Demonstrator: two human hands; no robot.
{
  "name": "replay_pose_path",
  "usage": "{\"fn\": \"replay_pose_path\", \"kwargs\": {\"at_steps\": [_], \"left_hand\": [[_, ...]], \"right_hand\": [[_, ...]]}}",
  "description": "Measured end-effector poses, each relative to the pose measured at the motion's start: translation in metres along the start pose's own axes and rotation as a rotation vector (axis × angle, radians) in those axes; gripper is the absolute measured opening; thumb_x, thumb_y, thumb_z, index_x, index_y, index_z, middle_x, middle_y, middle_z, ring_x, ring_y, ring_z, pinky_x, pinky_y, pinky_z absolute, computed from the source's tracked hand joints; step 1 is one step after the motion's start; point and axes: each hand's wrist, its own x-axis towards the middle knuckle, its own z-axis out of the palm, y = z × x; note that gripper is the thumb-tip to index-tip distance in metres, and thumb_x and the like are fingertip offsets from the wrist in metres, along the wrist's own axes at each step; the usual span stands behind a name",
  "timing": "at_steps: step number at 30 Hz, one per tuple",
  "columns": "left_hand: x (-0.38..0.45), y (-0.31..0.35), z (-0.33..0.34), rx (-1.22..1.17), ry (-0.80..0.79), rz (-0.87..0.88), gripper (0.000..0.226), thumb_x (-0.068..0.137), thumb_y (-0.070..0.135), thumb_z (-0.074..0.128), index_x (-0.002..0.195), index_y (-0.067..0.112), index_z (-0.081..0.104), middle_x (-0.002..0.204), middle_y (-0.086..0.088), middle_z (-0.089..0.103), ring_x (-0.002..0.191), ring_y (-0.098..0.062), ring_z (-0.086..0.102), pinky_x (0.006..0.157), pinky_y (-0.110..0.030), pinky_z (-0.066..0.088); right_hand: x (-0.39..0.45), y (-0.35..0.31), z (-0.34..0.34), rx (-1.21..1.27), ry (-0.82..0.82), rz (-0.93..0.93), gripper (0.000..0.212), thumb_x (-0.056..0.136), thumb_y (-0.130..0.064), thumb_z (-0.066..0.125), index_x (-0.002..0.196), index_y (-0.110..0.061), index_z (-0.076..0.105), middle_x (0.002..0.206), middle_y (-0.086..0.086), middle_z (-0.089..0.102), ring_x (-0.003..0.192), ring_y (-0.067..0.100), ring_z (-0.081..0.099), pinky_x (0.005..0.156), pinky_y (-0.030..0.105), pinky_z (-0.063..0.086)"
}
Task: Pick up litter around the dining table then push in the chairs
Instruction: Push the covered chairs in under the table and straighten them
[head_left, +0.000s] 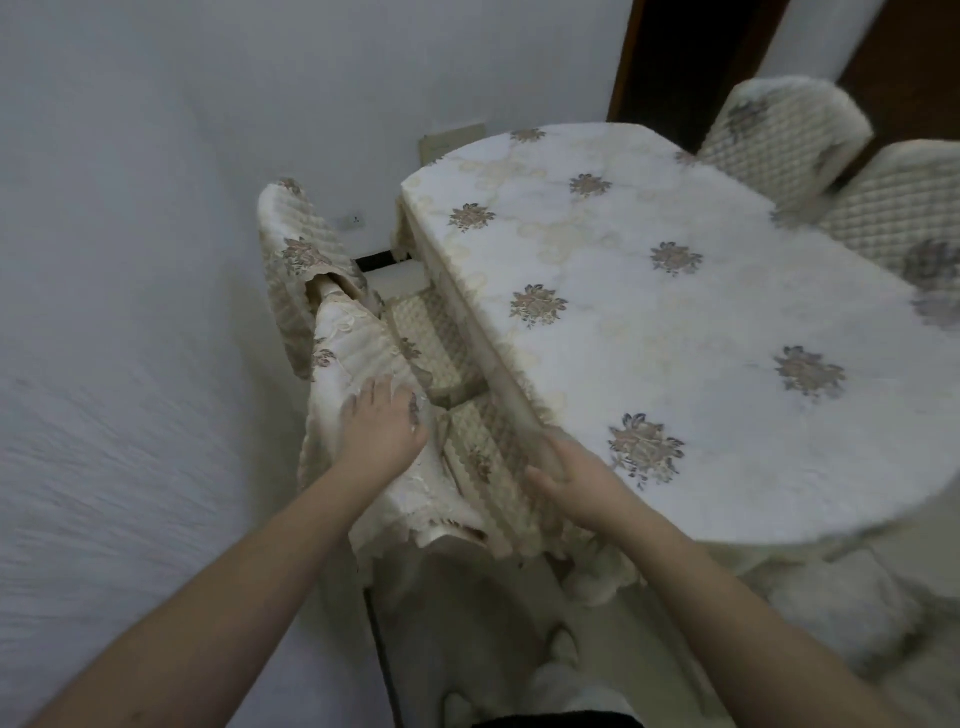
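A dining table (675, 312) under a white cloth with flower motifs fills the right of the view. Two chairs with quilted cream covers stand along its left side, between table and wall: a near chair (363, 364) and a far chair (291, 244). My left hand (382, 426) lies flat on the top of the near chair's backrest, fingers spread. My right hand (576, 478) rests with open fingers at the table's edge, over the near chair's seat (483, 457). No litter is visible. The frame is motion-blurred.
A white wall (130, 260) runs close along the left of the chairs. Two more quilted chairs (789, 135) stand at the far right side of the table, before a dark doorway (675, 62). My feet (561, 675) show on the pale floor below.
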Motion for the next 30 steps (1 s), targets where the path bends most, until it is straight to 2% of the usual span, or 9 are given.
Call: {"fn": "replay_pose_path", "kwargs": {"at_steps": [3,7,12,18,22,30], "left_hand": [[-0.011,0.039,-0.008,-0.059,0.018,0.123,0.058,0.09,0.045,0.044,0.14,0.016,0.039,0.148,-0.012,0.037,0.134,-0.028,0.035,0.108,-0.044,0.03],[-0.028,0.09,-0.022,-0.037,0.027,0.249,0.061,0.091,0.048,0.042,0.143,0.016,0.036,0.148,-0.007,0.038,0.136,-0.026,0.033,0.109,-0.042,0.028],[-0.053,0.171,-0.036,-0.051,0.044,0.396,0.062,0.093,0.05,0.042,0.146,0.019,0.033,0.154,-0.006,0.031,0.141,-0.025,0.026,0.112,-0.043,0.023],[-0.083,0.294,-0.04,-0.062,0.033,0.6,0.07,0.085,0.055,0.024,0.145,0.021,0.034,0.155,-0.004,0.029,0.143,-0.023,0.023,0.112,-0.045,0.023],[-0.106,0.365,-0.041,-0.065,0.034,0.728,0.078,0.081,0.058,0.014,0.146,0.021,0.033,0.155,-0.003,0.029,0.143,-0.023,0.022,0.112,-0.044,0.023],[-0.141,0.468,-0.022,-0.055,-0.044,0.964,0.073,0.085,0.058,0.018,0.144,0.021,0.038,0.153,-0.004,0.033,0.142,-0.025,0.029,0.111,-0.046,0.027]], "right_hand": [[-0.024,0.024,-0.026,-0.121,0.095,-0.006,0.059,0.097,-0.043,0.044,0.149,-0.023,0.025,0.153,-0.001,0.033,0.138,0.018,0.032,0.11,0.036,0.029],[-0.056,0.053,-0.044,-0.194,0.194,0.004,0.058,0.097,-0.042,0.04,0.15,-0.024,0.024,0.154,-0.002,0.03,0.141,0.018,0.026,0.113,0.037,0.025],[-0.107,0.097,-0.066,-0.283,0.297,0.022,0.058,0.096,-0.038,0.044,0.149,-0.021,0.025,0.152,0.001,0.033,0.14,0.02,0.028,0.11,0.033,0.026],[-0.186,0.177,-0.108,-0.306,0.407,0.175,0.06,0.098,-0.04,0.04,0.151,-0.021,0.02,0.157,0.003,0.024,0.144,0.021,0.019,0.116,0.035,0.016],[-0.24,0.218,-0.132,-0.287,0.486,0.284,0.059,0.098,-0.035,0.04,0.151,-0.019,0.02,0.157,0.004,0.023,0.143,0.021,0.021,0.114,0.036,0.017],[-0.319,0.281,-0.14,-0.211,0.561,0.506,0.059,0.098,-0.037,0.039,0.151,-0.021,0.019,0.157,0.001,0.022,0.143,0.02,0.019,0.115,0.035,0.015]]}}
